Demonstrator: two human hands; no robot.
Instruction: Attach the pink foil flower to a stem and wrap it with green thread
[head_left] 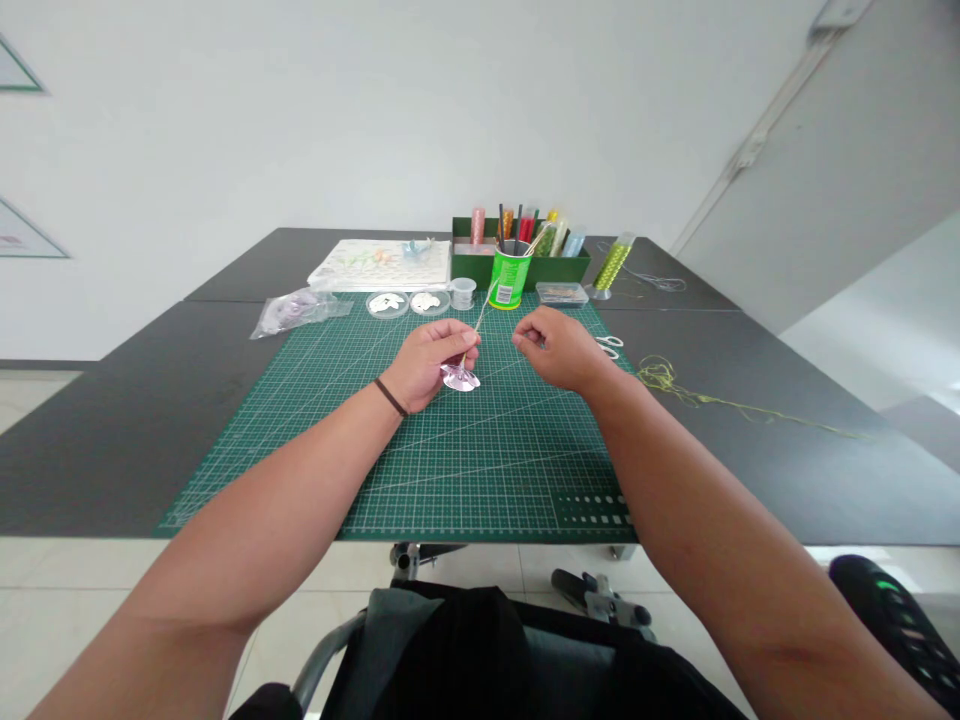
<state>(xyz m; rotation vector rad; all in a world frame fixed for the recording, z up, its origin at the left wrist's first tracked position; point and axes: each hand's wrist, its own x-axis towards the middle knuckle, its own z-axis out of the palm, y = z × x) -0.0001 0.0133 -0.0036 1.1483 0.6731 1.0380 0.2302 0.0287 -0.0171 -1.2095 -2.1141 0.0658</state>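
Over the green cutting mat [360, 440], my left hand [431, 362] pinches the thin stem of a shiny pale-purple artificial flower [460, 378]. Its bloom hangs face down below the fingers, and the stem rises at a slant above them. To the right, apart from the flower, my right hand [553, 348] is closed with thumb and forefinger together; anything in that pinch is too small to make out. White-handled scissors [610, 346] lie just beyond the right wrist. Yellow-green thread [660, 376] lies in a loose tangle on the dark table, one end trailing right.
Along the back stand a bright green can [511, 280] of tools, a dark green box [577, 268] of bead tubes, and a leaning tube of green beads [613, 266]. Small dishes [387, 304], a clear case [561, 294], a white board [360, 270] and a plastic bag [296, 310] lie nearby.
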